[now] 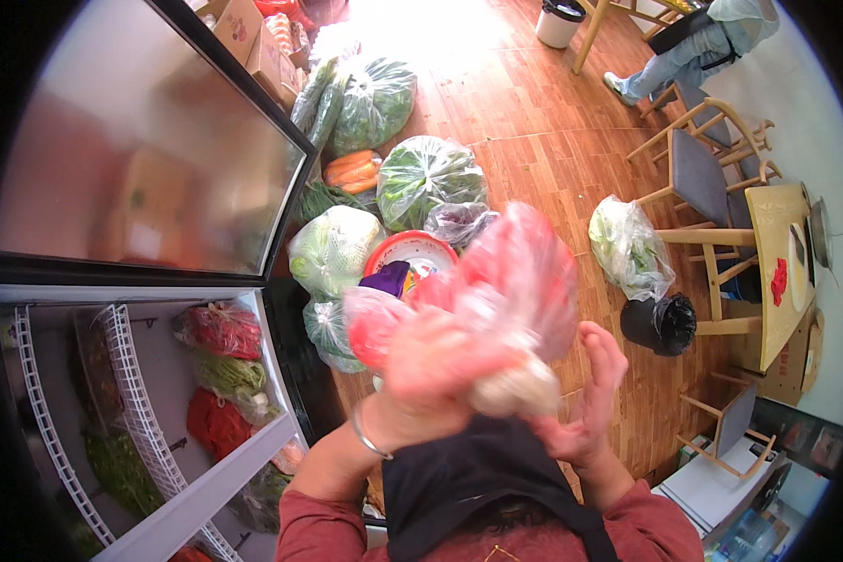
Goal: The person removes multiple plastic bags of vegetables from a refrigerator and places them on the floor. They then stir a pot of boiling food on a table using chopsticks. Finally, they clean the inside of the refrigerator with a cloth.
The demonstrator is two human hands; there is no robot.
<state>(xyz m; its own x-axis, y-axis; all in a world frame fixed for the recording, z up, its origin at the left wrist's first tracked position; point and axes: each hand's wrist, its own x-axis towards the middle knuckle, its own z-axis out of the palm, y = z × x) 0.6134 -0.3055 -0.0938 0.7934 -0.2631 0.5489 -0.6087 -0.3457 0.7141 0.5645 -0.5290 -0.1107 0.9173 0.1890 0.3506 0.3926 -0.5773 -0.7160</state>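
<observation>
My left hand (428, 369), with a silver bangle on its wrist, is blurred by motion and closed on a translucent red plastic bag (530, 274). A pale, blurred bundle (516, 386) is beside its fingers; I cannot tell what it is. Another pinkish-red bag (376, 327) shows just past the left hand. On the right, my right hand (593, 393) is held with fingers apart, close to the pale bundle. Beyond the bags, a red-rimmed basin (411, 239) sits on the floor with a purple item (386, 279) in it.
An open glass-door refrigerator (147, 393) stands at left, with bagged vegetables on wire shelves. Bagged greens (432, 179), carrots (353, 171) and cabbage (334, 246) crowd the floor ahead. At right are a bagged vegetable (629, 246), a black bin (660, 323), chairs and a person (702, 56).
</observation>
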